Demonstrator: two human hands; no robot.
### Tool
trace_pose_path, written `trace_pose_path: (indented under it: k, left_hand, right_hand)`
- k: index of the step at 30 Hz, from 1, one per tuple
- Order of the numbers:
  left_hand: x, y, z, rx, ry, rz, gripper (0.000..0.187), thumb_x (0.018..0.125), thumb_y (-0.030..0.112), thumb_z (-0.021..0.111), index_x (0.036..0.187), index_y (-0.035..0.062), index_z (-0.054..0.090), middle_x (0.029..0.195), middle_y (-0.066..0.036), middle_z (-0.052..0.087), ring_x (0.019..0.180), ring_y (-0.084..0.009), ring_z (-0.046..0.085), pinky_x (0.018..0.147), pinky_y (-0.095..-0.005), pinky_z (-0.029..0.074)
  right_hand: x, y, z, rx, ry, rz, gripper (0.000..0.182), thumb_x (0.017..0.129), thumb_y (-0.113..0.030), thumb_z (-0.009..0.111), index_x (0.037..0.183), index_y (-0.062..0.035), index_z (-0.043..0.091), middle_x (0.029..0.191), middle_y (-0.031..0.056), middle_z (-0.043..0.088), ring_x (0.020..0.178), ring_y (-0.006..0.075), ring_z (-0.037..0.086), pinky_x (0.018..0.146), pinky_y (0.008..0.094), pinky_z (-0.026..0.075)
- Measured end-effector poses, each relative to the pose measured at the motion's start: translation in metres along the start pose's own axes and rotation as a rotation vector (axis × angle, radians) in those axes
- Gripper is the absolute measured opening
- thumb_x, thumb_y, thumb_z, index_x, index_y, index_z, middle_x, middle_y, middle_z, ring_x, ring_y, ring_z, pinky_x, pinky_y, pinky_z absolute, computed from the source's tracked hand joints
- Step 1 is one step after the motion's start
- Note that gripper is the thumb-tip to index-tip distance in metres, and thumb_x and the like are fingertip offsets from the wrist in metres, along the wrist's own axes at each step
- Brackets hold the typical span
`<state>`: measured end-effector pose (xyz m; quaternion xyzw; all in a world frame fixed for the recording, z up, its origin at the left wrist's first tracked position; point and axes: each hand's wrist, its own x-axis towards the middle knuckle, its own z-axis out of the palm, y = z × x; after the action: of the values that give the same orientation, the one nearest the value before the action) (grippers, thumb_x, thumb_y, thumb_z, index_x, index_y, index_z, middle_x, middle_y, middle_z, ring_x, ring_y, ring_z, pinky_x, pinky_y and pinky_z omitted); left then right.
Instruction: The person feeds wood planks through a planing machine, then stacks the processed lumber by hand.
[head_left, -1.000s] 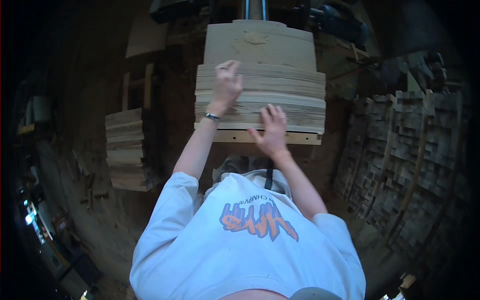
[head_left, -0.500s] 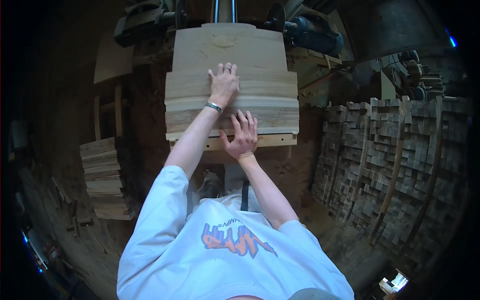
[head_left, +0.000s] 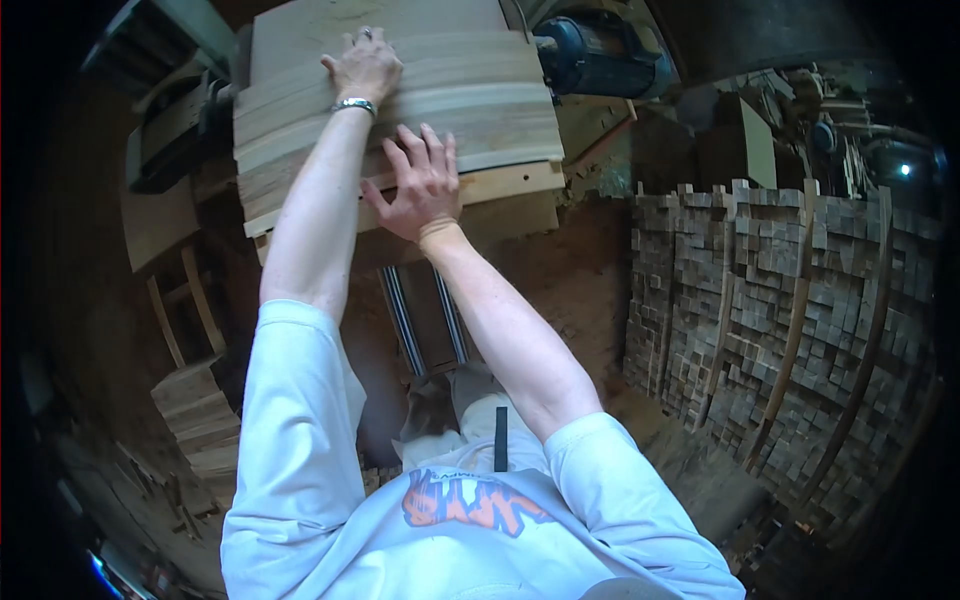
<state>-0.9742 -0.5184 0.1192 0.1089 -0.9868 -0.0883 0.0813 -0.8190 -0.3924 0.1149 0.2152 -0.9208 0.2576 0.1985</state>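
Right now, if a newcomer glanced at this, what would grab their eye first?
Probably the pale shirt with its orange lettering, bottom centre. Then, toward the upper left, the left hand on a row of pale boards, with the right hand at their near edge. The tall bank of stacked wooden blocks on the right would likely come next.

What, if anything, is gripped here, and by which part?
Nothing looks gripped: the left hand lies spread on the boards, the right hand at their near edge.
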Motion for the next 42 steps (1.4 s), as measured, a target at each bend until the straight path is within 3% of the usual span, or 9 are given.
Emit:
trace_pose_path:
  k: [6, 8, 19, 22, 28, 34, 36, 39, 42]
  left_hand:
    - [0.037, -0.009, 0.01, -0.002, 0.068, -0.003, 0.037, 0.091, 0.029, 0.041, 0.121, 0.0097, 0.051, 0.131, -0.006, 0.048, 0.123, -0.0294, 0.041, 0.093, -0.0695, 0.032]
    - [0.045, -0.006, 0.009, -0.078, 0.073, -0.028, 0.035, 0.086, 0.02, 0.043, 0.117, 0.0044, 0.051, 0.127, -0.014, 0.049, 0.124, -0.032, 0.04, 0.101, -0.0657, 0.026]
    - [0.099, -0.012, 0.025, -0.025, 0.201, 0.008, 0.035, 0.084, 0.018, 0.043, 0.114, 0.0063, 0.054, 0.123, -0.012, 0.052, 0.12, -0.0317, 0.044, 0.096, -0.064, 0.032]
    - [0.112, -0.016, 0.026, -0.021, 0.188, 0.003, 0.036, 0.083, 0.018, 0.044, 0.115, 0.0066, 0.054, 0.124, -0.012, 0.052, 0.121, -0.0308, 0.043, 0.095, -0.063, 0.034]
    - [0.139, -0.02, 0.029, -0.002, 0.195, 0.005, 0.037, 0.083, 0.017, 0.046, 0.117, 0.0067, 0.054, 0.126, -0.011, 0.051, 0.123, -0.0288, 0.043, 0.097, -0.056, 0.034]
    - [0.176, -0.03, 0.055, 0.031, 0.284, 0.028, 0.036, 0.081, 0.018, 0.047, 0.115, 0.0081, 0.056, 0.123, -0.011, 0.052, 0.121, -0.0274, 0.044, 0.095, -0.0549, 0.036]
    - [0.191, -0.029, 0.066, 0.006, 0.329, -0.033, 0.037, 0.08, 0.019, 0.047, 0.115, 0.0089, 0.057, 0.122, -0.01, 0.052, 0.12, -0.0277, 0.045, 0.094, -0.0557, 0.037]
    - [0.202, -0.034, 0.05, 0.053, 0.236, 0.023, 0.038, 0.08, 0.02, 0.047, 0.114, 0.0093, 0.057, 0.123, -0.011, 0.052, 0.12, -0.0293, 0.044, 0.093, -0.057, 0.037]
    - [0.199, -0.032, 0.061, 0.059, 0.303, 0.009, 0.037, 0.081, 0.021, 0.047, 0.113, 0.0071, 0.057, 0.122, -0.012, 0.051, 0.119, -0.0302, 0.044, 0.095, -0.0584, 0.036]
  right_hand:
    - [0.033, 0.006, 0.017, 0.008, 0.015, -0.021, 0.053, 0.076, -0.046, 0.063, 0.112, -0.0077, 0.062, 0.123, 0.0123, 0.052, 0.121, 0.0351, 0.042, 0.107, 0.057, 0.025]
    - [0.042, 0.008, 0.022, 0.0, 0.018, -0.03, 0.052, 0.076, -0.046, 0.063, 0.112, -0.0082, 0.062, 0.123, 0.0122, 0.052, 0.122, 0.0349, 0.042, 0.107, 0.0569, 0.024]
    - [0.087, 0.023, 0.05, -0.003, 0.017, -0.054, 0.051, 0.073, -0.042, 0.065, 0.113, -0.0103, 0.061, 0.123, 0.0108, 0.052, 0.123, 0.0331, 0.04, 0.109, 0.0559, 0.023]
    - [0.1, 0.029, 0.061, -0.059, 0.007, -0.089, 0.055, 0.074, -0.047, 0.062, 0.111, -0.0062, 0.061, 0.124, 0.0139, 0.051, 0.123, 0.0355, 0.04, 0.109, 0.0574, 0.021]
    - [0.124, 0.031, 0.069, -0.07, -0.02, -0.094, 0.057, 0.073, -0.045, 0.063, 0.117, -0.0086, 0.057, 0.128, 0.0135, 0.048, 0.124, 0.0351, 0.039, 0.109, 0.0573, 0.022]
    - [0.151, 0.035, 0.083, -0.127, -0.062, -0.045, 0.071, 0.076, -0.05, 0.058, 0.132, -0.0081, 0.044, 0.138, 0.014, 0.039, 0.133, 0.0346, 0.029, 0.112, 0.0545, 0.015]
    - [0.161, 0.038, 0.089, -0.206, -0.143, -0.012, 0.079, 0.079, -0.055, 0.052, 0.14, -0.0078, 0.035, 0.145, 0.0143, 0.03, 0.138, 0.0344, 0.019, 0.114, 0.0518, 0.007]
    - [0.174, 0.041, 0.098, -0.249, -0.214, -0.003, 0.083, 0.08, -0.057, 0.048, 0.144, -0.0078, 0.028, 0.15, 0.0149, 0.022, 0.141, 0.0342, 0.012, 0.115, 0.0497, 0.002]
    - [0.173, 0.039, 0.094, -0.214, -0.255, 0.015, 0.084, 0.081, -0.058, 0.048, 0.145, -0.007, 0.026, 0.152, 0.0152, 0.019, 0.141, 0.0343, 0.01, 0.115, 0.0486, 0.001]
